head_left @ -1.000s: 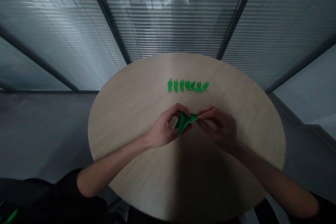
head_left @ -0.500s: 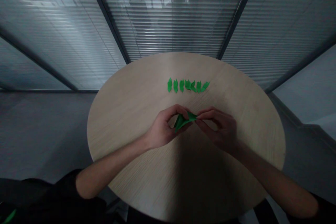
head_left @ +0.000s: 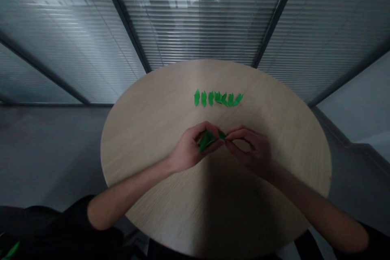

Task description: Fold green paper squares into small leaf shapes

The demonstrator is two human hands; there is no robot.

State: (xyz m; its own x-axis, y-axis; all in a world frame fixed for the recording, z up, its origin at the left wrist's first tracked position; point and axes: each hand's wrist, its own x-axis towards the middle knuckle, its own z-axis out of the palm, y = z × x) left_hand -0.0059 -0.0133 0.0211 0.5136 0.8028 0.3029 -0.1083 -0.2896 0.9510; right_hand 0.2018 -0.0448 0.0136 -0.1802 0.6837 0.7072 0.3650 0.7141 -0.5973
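A piece of folded green paper (head_left: 206, 140) is held between both hands above the middle of the table. My left hand (head_left: 186, 152) is closed around its left part, thumb and fingers pressing it near the centre. With fingertips and thumb pinched together, my right hand (head_left: 257, 151) grips the right tip. Fingers hide part of the paper, so its exact folds cannot be made out. Beyond the hands lies a row of several small folded green paper pieces (head_left: 211, 98), some touching or overlapping at the right end.
The round wooden table (head_left: 146, 109) carries the row and has a dark shadow on its near side. Glass partitions with blinds (head_left: 201, 36) stand behind it. A bit of green (head_left: 12, 250) shows at the lower left against dark fabric.
My right hand has shifted slightly left, closer to my left hand. The held paper has turned a little, and less of its right part shows between the fingers.
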